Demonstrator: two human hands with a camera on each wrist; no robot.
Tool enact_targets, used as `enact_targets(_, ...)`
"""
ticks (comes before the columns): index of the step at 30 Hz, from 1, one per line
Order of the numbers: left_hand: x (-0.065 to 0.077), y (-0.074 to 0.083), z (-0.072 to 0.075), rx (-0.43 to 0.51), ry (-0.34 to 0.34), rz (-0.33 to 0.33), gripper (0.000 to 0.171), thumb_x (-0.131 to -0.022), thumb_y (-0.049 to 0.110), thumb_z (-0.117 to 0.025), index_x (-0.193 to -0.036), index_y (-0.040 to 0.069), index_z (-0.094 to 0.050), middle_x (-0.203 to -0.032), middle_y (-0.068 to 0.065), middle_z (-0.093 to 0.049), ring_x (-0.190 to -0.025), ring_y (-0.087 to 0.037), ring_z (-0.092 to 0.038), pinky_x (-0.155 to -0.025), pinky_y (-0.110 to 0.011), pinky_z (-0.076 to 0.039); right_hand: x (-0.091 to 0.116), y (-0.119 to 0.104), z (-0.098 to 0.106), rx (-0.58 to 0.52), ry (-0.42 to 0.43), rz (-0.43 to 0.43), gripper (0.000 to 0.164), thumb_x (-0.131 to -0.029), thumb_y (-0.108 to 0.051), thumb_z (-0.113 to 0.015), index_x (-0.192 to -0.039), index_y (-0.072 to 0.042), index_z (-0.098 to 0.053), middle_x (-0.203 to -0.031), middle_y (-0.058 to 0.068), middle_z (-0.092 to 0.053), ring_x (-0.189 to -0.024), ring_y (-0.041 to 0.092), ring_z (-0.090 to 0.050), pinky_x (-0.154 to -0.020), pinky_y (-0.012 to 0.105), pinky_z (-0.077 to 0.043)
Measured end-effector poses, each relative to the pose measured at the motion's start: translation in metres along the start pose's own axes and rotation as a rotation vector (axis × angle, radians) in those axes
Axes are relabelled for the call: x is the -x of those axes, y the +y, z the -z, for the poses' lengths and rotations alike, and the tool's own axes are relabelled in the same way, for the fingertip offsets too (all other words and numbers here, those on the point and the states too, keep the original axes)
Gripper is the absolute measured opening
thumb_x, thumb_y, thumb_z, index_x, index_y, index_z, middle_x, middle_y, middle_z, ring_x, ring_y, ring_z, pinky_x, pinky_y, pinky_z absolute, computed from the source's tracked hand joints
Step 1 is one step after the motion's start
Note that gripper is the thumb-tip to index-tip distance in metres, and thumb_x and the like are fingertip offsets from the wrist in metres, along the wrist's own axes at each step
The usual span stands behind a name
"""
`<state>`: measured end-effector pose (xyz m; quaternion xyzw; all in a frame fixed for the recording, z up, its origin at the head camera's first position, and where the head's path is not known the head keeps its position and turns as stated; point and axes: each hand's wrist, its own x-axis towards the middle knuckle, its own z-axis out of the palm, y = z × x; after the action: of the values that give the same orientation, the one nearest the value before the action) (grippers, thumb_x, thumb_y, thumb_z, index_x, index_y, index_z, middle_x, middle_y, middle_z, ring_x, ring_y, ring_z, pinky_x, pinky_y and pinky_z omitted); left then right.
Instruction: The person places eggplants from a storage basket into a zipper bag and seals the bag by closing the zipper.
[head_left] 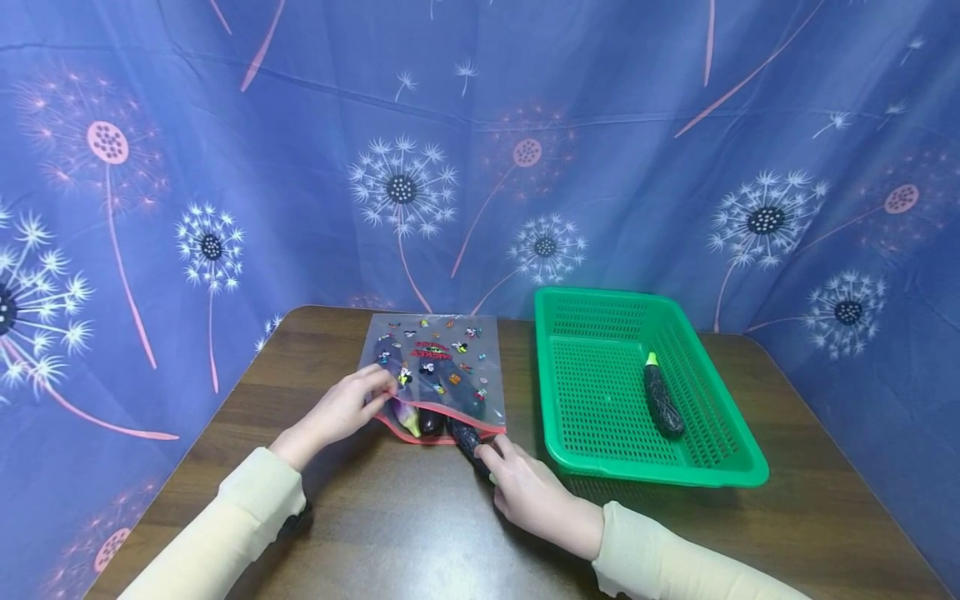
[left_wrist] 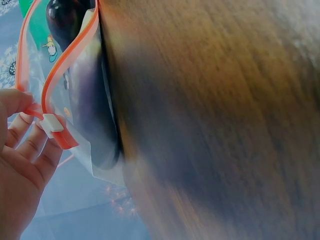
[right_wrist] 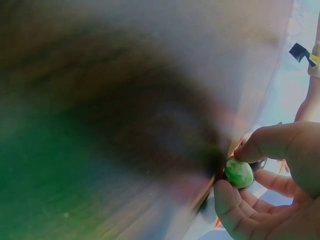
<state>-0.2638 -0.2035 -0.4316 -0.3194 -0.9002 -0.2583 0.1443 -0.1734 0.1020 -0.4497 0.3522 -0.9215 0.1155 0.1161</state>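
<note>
A clear zip bag (head_left: 487,358) with cartoon prints and a red zip edge lies on the table, its mouth gaping toward me. My left hand (head_left: 341,417) pinches the left corner of that edge, beside a white slider (left_wrist: 52,124) in the left wrist view. Inside the mouth show a purple eggplant (head_left: 406,414) with a pale green end and a glossy dark eggplant (head_left: 431,422). My right hand (head_left: 534,493) grips a long, dark, wrinkled eggplant (head_left: 465,435) near its green stem end (right_wrist: 238,172); the far end is within the bag's mouth.
A green perforated basket (head_left: 592,400) stands right of the bag, holding another dark wrinkled eggplant (head_left: 662,400) with a light green tip. Behind the wooden table (head_left: 360,533) hangs a blue dandelion-print cloth (head_left: 465,108).
</note>
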Motion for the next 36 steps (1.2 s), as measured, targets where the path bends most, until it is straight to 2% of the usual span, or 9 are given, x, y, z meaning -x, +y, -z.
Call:
enact_targets(6, 0.000, 0.002, 0.001, -0.008, -0.003, 0.005, 0.016, -0.084, 0.003, -0.067, -0.089, 0.017, -0.060, -0.089, 0.009, -0.056, -0.080, -0.008, -0.054, -0.071, -0.032, -0.048, -0.003, -0.001, -0.001, 0.003, 0.021, -0.002, 0.046, -0.067, -0.001, -0.069, -0.110, -0.011, -0.055, -0.095, 0.005, -0.055, -0.076, 0.019, -0.059, -0.056, 0.032, -0.051)
enact_targets(23, -0.001, 0.005, 0.001, -0.005, 0.003, -0.012, 0.016, -0.082, 0.001, -0.066, -0.088, 0.014, -0.060, -0.088, 0.006, -0.056, -0.079, -0.013, -0.055, -0.071, -0.032, -0.047, -0.017, 0.002, -0.007, 0.078, 0.141, 0.018, 0.044, -0.064, -0.001, -0.069, -0.104, -0.009, -0.057, -0.087, 0.005, -0.052, -0.067, 0.021, -0.059, -0.052, 0.034, -0.049)
enact_targets(36, -0.002, 0.004, 0.000, -0.005, 0.002, -0.012, 0.017, -0.083, 0.001, -0.066, -0.088, 0.016, -0.060, -0.090, 0.008, -0.056, -0.082, -0.009, -0.055, -0.073, -0.032, -0.048, -0.029, 0.002, -0.009, 0.066, 0.108, -0.031, 0.040, -0.068, -0.002, -0.070, -0.107, -0.010, -0.059, -0.087, 0.005, -0.052, -0.068, 0.021, -0.058, -0.049, 0.032, -0.048)
